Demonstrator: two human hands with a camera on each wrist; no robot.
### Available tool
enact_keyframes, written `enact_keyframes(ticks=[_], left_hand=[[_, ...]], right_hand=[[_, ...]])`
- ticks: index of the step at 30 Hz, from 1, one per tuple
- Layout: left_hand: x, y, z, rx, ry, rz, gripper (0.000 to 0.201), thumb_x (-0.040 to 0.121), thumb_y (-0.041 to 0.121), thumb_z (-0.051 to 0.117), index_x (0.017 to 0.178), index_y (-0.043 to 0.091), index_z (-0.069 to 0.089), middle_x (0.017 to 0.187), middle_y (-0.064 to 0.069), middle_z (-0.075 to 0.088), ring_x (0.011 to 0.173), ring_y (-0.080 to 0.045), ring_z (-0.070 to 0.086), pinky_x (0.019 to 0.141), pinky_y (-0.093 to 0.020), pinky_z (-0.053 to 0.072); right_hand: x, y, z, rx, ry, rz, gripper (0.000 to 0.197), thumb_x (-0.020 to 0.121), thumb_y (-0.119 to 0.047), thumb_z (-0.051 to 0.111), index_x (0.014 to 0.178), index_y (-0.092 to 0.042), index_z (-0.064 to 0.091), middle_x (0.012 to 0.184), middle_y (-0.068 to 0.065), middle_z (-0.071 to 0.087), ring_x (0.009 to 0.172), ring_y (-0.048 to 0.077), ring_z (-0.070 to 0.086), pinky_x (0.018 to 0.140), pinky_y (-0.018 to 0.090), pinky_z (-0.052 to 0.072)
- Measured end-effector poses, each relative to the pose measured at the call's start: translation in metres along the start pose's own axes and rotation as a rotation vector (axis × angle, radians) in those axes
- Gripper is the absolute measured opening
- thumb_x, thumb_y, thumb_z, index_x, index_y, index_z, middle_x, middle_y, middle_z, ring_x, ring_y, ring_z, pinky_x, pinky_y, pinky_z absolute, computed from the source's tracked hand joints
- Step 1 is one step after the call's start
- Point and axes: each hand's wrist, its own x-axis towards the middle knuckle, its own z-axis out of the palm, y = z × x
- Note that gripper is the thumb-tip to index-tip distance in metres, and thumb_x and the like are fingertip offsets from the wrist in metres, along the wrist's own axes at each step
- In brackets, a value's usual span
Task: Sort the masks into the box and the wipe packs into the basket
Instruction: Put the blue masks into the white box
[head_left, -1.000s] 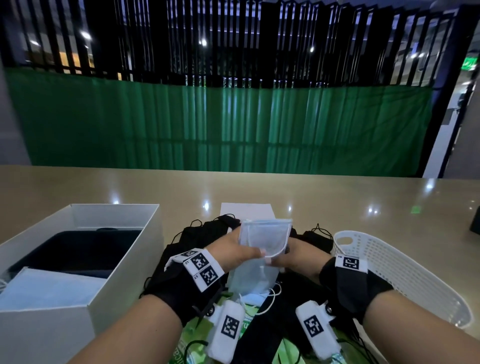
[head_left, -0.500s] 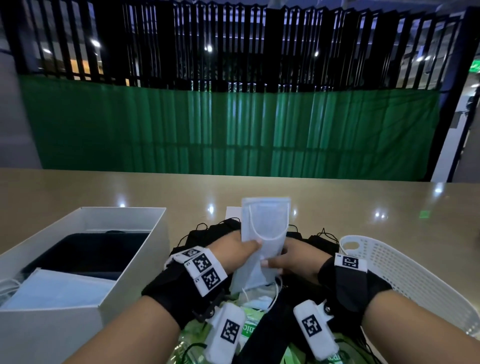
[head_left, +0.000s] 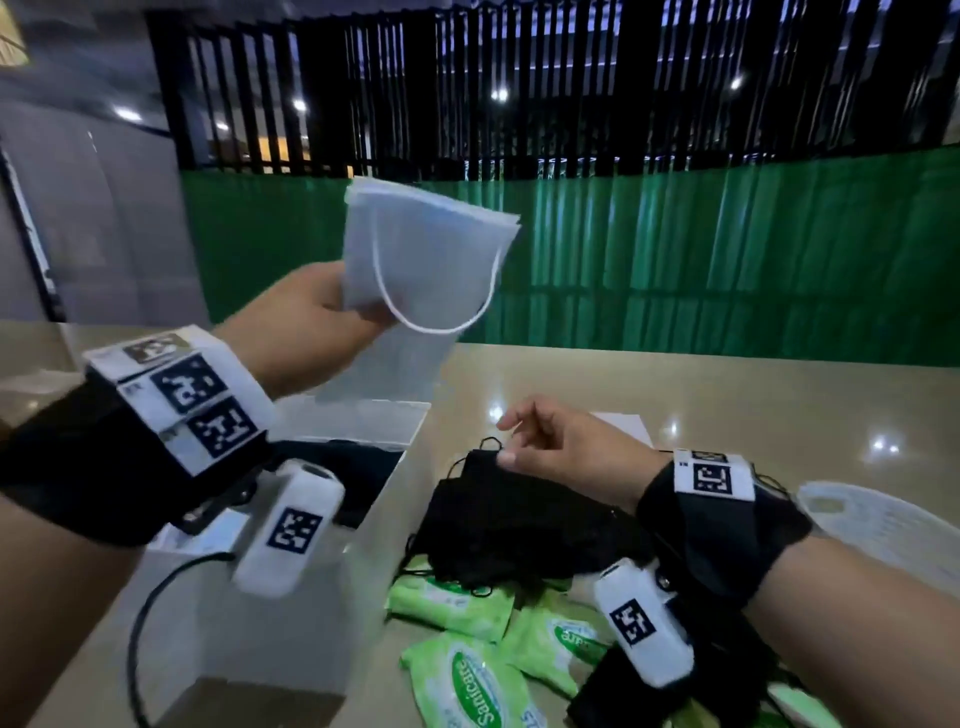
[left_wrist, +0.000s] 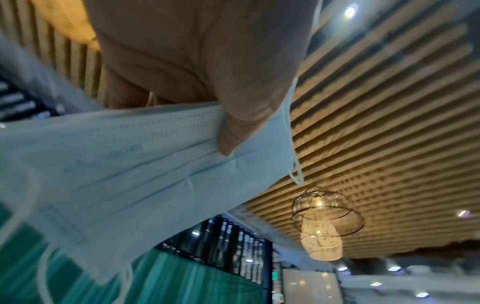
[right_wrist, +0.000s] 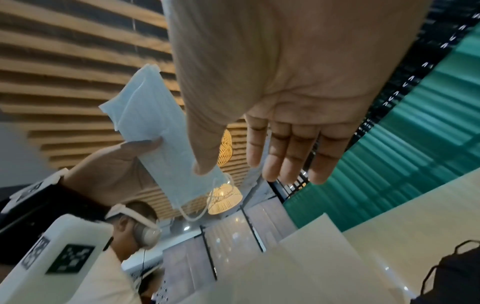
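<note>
My left hand (head_left: 332, 312) holds a light blue mask (head_left: 421, 270) up in the air above the white box (head_left: 363, 415), thumb pinching it near one end; its ear loop hangs down. The same mask (left_wrist: 124, 164) fills the left wrist view, and the right wrist view catches the mask (right_wrist: 161, 139) too. My right hand (head_left: 524, 431) hovers open and empty over the pile of black masks (head_left: 519, 514). Green wipe packs (head_left: 467, 675) lie in front of that pile. The white basket (head_left: 883, 525) sits at the right.
The box holds a dark item inside, partly hidden by my left wrist. A white sheet (head_left: 623, 423) lies on the beige table (head_left: 753, 405) behind the black masks. A green curtain and dark fence stand beyond the table's far edge.
My left hand lifted the blue mask up and to the left, away from the pile. My right hand let go of it and stays low over the black masks.
</note>
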Motion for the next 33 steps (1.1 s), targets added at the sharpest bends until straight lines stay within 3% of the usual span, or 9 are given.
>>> enact_keyframes(ticks=[4,8,12,15,19,25,27,30,33], left_hand=[[-0.003,-0.034,-0.038,0.350,-0.021,-0.112,0.011,0.095,0.025,0.051,0.100,0.030,0.059,0.101,-0.001,0.060,0.092,-0.016,0.052,0.082,-0.025,0.033],[-0.014,-0.084,-0.042,0.621,-0.274,-0.247,0.025,0.098,0.027,0.043,0.111,0.018,0.063,0.115,-0.004,0.062,0.103,-0.018,0.056,0.088,-0.027,0.042],[-0.031,-0.121,-0.031,0.743,-0.437,-0.299,0.028,0.099,0.022,0.040,0.074,0.031,0.048,0.091,0.000,0.056,0.086,-0.014,0.050,0.067,-0.023,0.035],[-0.036,-0.134,-0.025,0.812,-0.496,-0.302,0.025,0.100,0.020,0.037,0.103,0.025,0.061,0.111,0.002,0.061,0.101,-0.016,0.053,0.079,-0.021,0.036],[-0.039,-0.132,-0.018,0.838,-0.511,-0.287,0.041,0.099,0.017,0.034,0.134,0.034,0.047,0.136,0.007,0.052,0.119,-0.014,0.049,0.086,-0.020,0.035],[-0.051,-0.127,-0.006,0.687,-0.810,-0.523,0.050,0.094,0.061,0.021,0.140,0.044,0.027,0.149,0.020,0.022,0.133,-0.001,0.028,0.112,-0.023,0.014],[-0.050,-0.130,-0.003,0.745,-0.836,-0.565,0.064,0.089,0.068,0.009,0.144,0.042,0.028,0.155,0.011,0.022,0.141,-0.009,0.022,0.115,-0.028,0.008],[-0.050,-0.131,-0.001,0.832,-0.814,-0.596,0.074,0.087,0.071,0.006,0.148,0.034,0.025,0.157,0.000,0.022,0.144,-0.016,0.019,0.116,-0.031,0.007],[-0.046,-0.127,0.001,0.776,-0.780,-0.581,0.067,0.094,0.062,0.027,0.150,0.026,0.020,0.157,0.001,0.018,0.145,-0.013,0.016,0.114,-0.025,0.008]], right_hand=[[0.019,-0.012,0.038,-0.184,-0.103,-0.003,0.033,0.083,-0.040,0.068,0.111,-0.033,0.052,0.124,-0.009,0.057,0.118,0.005,0.052,0.103,0.024,0.040],[0.028,-0.035,0.070,-0.388,-0.227,-0.018,0.055,0.091,-0.046,0.055,0.140,-0.029,0.037,0.146,-0.010,0.037,0.129,0.009,0.041,0.097,0.015,0.030],[0.039,-0.037,0.095,-0.405,-0.404,0.038,0.052,0.098,-0.045,0.040,0.146,-0.025,0.033,0.154,-0.005,0.030,0.140,0.012,0.028,0.112,0.023,0.020],[0.043,-0.032,0.104,-0.447,-0.448,0.028,0.049,0.102,-0.037,0.031,0.148,-0.020,0.031,0.157,-0.006,0.021,0.145,0.007,0.012,0.114,0.021,0.005],[0.045,-0.027,0.100,-0.414,-0.423,0.025,0.046,0.103,-0.034,0.027,0.148,-0.020,0.031,0.156,-0.010,0.023,0.145,0.006,0.012,0.110,0.014,0.004],[0.043,-0.021,0.102,-0.376,-0.400,0.024,0.045,0.103,-0.030,0.033,0.147,-0.023,0.033,0.156,-0.012,0.022,0.144,0.002,0.011,0.113,0.016,0.003],[0.043,-0.022,0.103,-0.368,-0.394,0.024,0.044,0.103,-0.030,0.033,0.147,-0.022,0.033,0.155,-0.012,0.023,0.144,0.002,0.011,0.112,0.014,0.003],[0.040,-0.022,0.102,-0.356,-0.394,0.025,0.045,0.103,-0.028,0.034,0.147,-0.022,0.032,0.156,-0.012,0.022,0.144,0.003,0.011,0.108,0.011,0.002],[0.039,-0.020,0.101,-0.359,-0.406,0.022,0.045,0.103,-0.029,0.034,0.147,-0.022,0.032,0.156,-0.011,0.021,0.144,0.003,0.012,0.109,0.011,0.003]])
